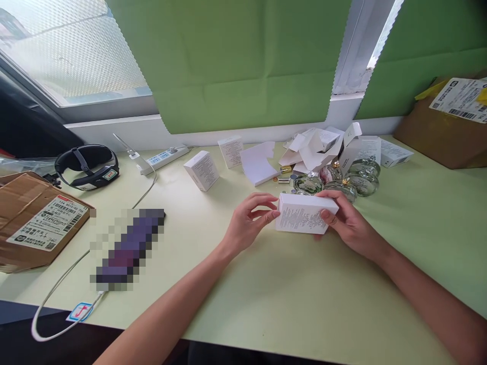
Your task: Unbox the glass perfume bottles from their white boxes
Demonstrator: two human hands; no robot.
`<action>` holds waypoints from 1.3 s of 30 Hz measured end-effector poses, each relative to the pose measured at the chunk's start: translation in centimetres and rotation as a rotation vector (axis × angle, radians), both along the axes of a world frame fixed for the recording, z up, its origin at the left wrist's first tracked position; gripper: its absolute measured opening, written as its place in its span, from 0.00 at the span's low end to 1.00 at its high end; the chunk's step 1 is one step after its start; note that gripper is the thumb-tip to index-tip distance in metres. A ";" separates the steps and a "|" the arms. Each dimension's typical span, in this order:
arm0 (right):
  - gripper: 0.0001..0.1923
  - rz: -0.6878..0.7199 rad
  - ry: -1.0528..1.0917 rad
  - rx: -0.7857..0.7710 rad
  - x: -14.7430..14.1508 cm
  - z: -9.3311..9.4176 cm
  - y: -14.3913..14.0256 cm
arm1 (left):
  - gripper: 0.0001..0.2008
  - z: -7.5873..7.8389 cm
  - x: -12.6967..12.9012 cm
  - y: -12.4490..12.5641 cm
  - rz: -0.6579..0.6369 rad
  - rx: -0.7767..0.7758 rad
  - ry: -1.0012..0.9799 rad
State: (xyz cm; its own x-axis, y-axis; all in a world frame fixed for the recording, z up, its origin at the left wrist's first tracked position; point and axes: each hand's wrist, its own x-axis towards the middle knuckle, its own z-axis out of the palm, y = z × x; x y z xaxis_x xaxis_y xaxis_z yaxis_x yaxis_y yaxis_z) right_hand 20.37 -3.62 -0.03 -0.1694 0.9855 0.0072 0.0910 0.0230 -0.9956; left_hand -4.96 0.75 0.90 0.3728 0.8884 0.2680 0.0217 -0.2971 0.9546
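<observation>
On the near side of the pale green table (323, 299), I see the right hand (352, 226) holding the right end of a white box (299, 215), its thumb on the side with words. The left hand (245, 223) is bent at the box's left end, but I can't tell if it is pinching it. Just past the box sit round glass bottles (363, 184). Behind them is a messy pile of white boxes and paper (314, 147). A big green blind (247, 66) hangs at the back.

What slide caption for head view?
Right hand holds a printed white box, left hand at its end, glass bottles behind.
</observation>
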 end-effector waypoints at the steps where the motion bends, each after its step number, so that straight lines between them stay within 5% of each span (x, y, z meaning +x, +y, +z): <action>1: 0.20 -0.005 -0.013 -0.018 0.1 0.0 0.0 | 0.11 0.0 -0.1 0.1 -0.021 -0.017 0.019; 18: 0.25 0.044 -0.058 -0.156 0.4 0.2 0.0 | 0.26 -0.6 -0.3 -0.1 -0.195 -0.173 0.196; 24: 0.25 0.040 0.066 -0.234 0.9 -0.2 0.4 | 0.28 -0.1 -0.4 0.3 -0.208 -0.346 0.034; 31: 0.28 -0.002 0.027 -0.245 0.5 -0.5 0.3 | 0.07 -0.4 -0.4 0.4 -0.077 -0.003 0.270; 39: 0.29 -0.001 0.045 -0.297 0.5 -0.4 0.2 | 0.08 -1.2 -0.5 0.4 -0.085 0.253 0.318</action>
